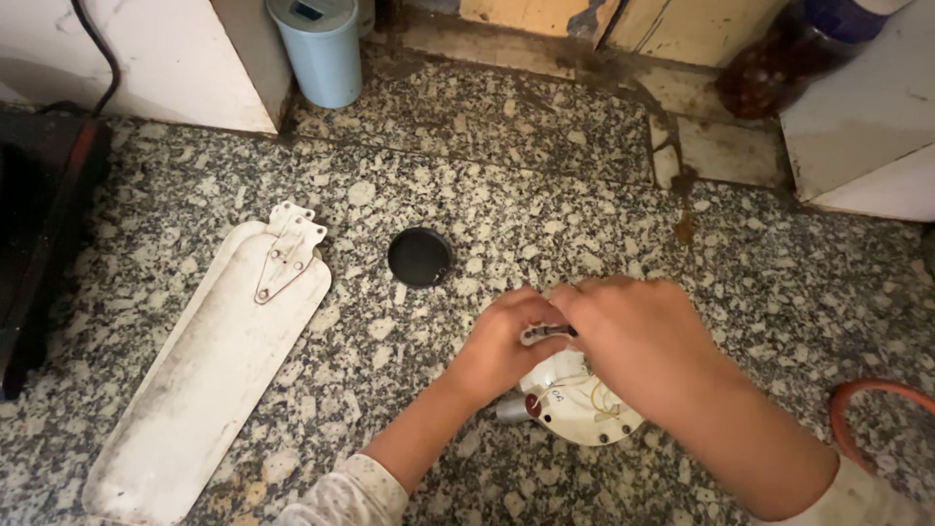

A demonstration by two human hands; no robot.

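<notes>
1. Head view: a round white part (582,404) lies flat on the speckled stone floor (545,195), low and a bit right of the middle. It is a small disc with thin wires on top and a red dot near its left edge.
2. A short grey metal stub (510,409) sticks out of the disc's lower left side. So the part's long line runs from lower left to upper right, and the stub end points to the lower left.
3. The left hand (502,346) sits on the top left of the disc. Its fingers are curled in tight around a small shiny bit (542,334) at the top of the disc.
4. The right hand (638,336) lies over the top right of the disc. Its fingers bend down and meet the left fingers. I cannot tell what they grip, because the hand hides it.
5. Both hands cover the top half of the disc, so that half is hard to see.
6. A long white fan blade (209,375) lies well apart on the left, tilted, with its metal bracket end pointing up and right.
7. A black round cap (420,256) lies near, just above the left hand.
8. A pale blue can (319,49) stands at the top, cut off by the edge. An orange hose (857,404) is cut off at the right
</notes>
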